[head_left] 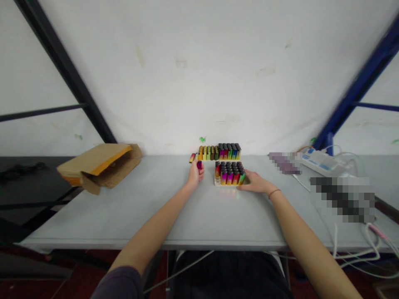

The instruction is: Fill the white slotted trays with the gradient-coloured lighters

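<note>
My left hand [195,174] is closed around a purple lighter [199,165]. A yellow and red lighter [192,158] shows just past its fingertips; whether the hand also holds that one, I cannot tell. My right hand [254,182] grips the right side of a clear tray [217,182], thumb at the front corner and fingers behind. Upright in this tray stand multicoloured lighters [232,176] with black tops, and the front left slots hold none. Behind it, against the wall, are a second block of black-topped lighters [230,153] and a group of yellow and green lighters [208,153].
An open brown paper bag [99,164] lies on the left of the grey table [140,216]. Toward the right are a blurred phone-like object [285,162], a white power strip [324,162], a blurred dark object [343,199] and white cables [335,241]. A white wall rises behind.
</note>
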